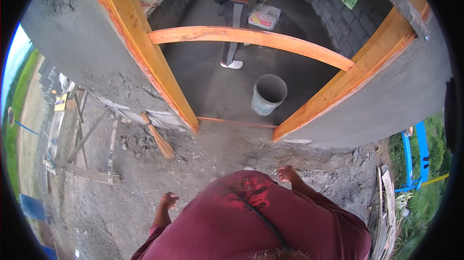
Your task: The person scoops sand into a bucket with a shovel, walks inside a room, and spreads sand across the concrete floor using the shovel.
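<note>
Maroon shirt (pixel 251 211) nearest; before the orange doorframe (pixel 155 62), left hand (pixel 169 201) and right hand (pixel 288 174) look loosely curled — how closed, I cannot tell. Left of the doorframe rests a tan broom (pixel 158 137), fanned wide — beyond the doorframe, a smeared bucket (pixel 264 104).

One straw broom (pixel 157 135), tan, is placed aslant at the foot of the plastered wall (pixel 82 42), bristles splayed; whether leaned or laid flat cannot be told. One timber door frame (pixel 145 52), orange-brown, is set upright, its posts spanned by a crosspiece (pixel 251 37).
</note>
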The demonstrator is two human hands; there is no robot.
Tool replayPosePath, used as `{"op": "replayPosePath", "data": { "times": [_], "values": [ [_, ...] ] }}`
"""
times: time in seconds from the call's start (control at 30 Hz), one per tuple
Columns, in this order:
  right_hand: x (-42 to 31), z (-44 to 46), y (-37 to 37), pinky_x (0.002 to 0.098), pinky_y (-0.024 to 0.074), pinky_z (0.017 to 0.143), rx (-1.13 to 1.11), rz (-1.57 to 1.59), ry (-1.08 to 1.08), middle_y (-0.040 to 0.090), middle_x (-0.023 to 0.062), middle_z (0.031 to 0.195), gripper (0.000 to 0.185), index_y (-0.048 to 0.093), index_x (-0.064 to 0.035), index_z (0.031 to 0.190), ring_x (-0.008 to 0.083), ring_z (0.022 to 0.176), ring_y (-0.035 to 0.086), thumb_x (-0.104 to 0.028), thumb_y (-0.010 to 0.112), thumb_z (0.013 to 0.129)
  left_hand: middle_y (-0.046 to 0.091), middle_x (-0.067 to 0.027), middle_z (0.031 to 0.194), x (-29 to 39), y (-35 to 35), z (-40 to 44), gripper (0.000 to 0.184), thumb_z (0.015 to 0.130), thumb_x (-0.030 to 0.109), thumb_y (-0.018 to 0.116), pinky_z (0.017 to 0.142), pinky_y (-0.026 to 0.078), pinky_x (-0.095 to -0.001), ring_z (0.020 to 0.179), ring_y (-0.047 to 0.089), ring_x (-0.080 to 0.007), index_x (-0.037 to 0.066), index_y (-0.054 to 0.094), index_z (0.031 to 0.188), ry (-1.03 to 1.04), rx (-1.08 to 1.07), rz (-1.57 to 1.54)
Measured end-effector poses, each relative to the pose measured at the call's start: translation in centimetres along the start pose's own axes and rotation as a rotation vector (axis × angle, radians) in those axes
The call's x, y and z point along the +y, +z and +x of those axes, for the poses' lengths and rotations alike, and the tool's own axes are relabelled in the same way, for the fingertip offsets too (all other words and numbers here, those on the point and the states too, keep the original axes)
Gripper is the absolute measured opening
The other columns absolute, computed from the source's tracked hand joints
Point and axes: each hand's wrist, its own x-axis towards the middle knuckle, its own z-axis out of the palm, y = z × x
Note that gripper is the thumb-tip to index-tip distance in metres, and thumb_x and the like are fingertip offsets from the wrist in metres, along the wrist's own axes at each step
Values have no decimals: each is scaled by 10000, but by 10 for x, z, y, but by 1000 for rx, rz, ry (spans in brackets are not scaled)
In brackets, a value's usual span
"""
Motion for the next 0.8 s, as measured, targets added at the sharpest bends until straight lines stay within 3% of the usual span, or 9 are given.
{"op": "replayPosePath", "data": {
  "times": [0.1, 0.4, 0.8],
  "values": [
    [-5, -2, -2, 298, 397, 431, -71, 93, -3, 510, 77, 671, 47, 585, -55, 845, 179, 525, 507, -13, 574, 861, 722, -137, 825, -1, 0, -2, 356, 826, 234, 751, 551, 563, -353, 650, 696, -206, 35, 676, 1113, -34, -32, -45],
    [-8, 1, 14, 293, 437, 438, 68, -150, -94, 550, 63, 683, 53, 618, -55, 902, 164, 518, 524, -34, 594, 860, 721, -146, 834, 23, -7, -29, 393, 832, 246, 745, 549, 563, -344, 661, 694, -216, 19, 667, 1143, -51, -5, -49],
    [9, 14, 9, 285, 394, 430, 7, -73, -86, 525, 62, 657, 59, 607, -56, 899, 162, 507, 496, -16, 564, 890, 718, -139, 820, 31, 11, -34, 390, 831, 266, 745, 568, 565, -349, 672, 697, -210, 24, 677, 1129, -69, -29, -5]
  ]
}}
